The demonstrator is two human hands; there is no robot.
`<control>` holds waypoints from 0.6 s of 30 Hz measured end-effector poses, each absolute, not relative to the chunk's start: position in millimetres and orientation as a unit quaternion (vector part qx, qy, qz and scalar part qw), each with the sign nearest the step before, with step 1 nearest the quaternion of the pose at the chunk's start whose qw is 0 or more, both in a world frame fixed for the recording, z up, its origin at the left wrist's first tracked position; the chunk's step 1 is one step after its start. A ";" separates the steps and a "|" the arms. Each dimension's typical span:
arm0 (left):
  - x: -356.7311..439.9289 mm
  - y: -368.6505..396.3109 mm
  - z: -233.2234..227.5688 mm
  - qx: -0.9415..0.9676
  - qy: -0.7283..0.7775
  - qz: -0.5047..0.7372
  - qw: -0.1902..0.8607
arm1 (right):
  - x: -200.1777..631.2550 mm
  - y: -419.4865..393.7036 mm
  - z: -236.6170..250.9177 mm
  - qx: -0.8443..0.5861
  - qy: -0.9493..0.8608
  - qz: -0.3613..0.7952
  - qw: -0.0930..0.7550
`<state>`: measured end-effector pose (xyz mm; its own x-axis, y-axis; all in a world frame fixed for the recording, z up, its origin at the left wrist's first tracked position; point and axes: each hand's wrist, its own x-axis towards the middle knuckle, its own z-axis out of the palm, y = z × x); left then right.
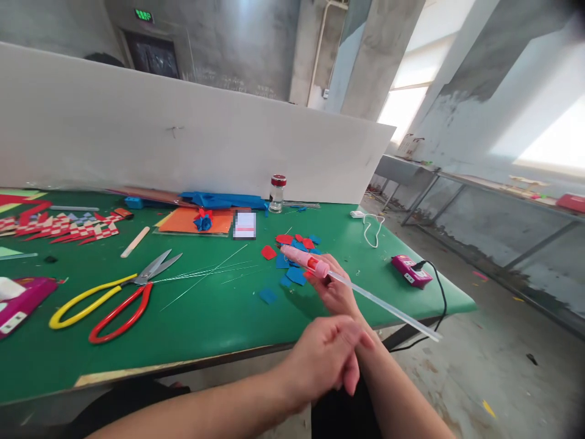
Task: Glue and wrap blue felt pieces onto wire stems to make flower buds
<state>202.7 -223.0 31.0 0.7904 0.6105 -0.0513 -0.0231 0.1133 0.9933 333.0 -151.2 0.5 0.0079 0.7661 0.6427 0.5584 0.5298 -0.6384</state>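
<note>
My right hand (333, 288) holds a pink glue gun (305, 259) above the green table (205, 332), its nozzle pointing left. A long clear glue stick (388, 310) juts out of the gun's back toward the lower right. My left hand (325, 358) rests on my right wrist, fingers loosely curled, holding nothing. Just beyond the gun lie several small red and blue cut pieces (292, 250).
Yellow-handled and red-handled scissors (109, 299) and thin wires (205, 273) lie at left. A blue paper flower (203, 221) sits on orange card, a small bottle (276, 194) behind it. A magenta device (410, 271) with a black cord is near the right edge. A white board stands behind.
</note>
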 end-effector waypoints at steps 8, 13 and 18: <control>211.9 -210.2 28.4 0.421 0.192 0.250 0.851 | 314.6 -161.4 -0.2 -0.510 -0.686 0.068 0.515; 212.2 -212.3 29.9 0.393 0.184 0.276 0.857 | 313.9 -158.7 -6.8 -0.513 -0.680 0.039 0.522; 211.8 -213.6 33.0 0.376 0.175 0.290 0.862 | 315.3 -156.2 -12.0 -0.510 -0.686 0.014 0.519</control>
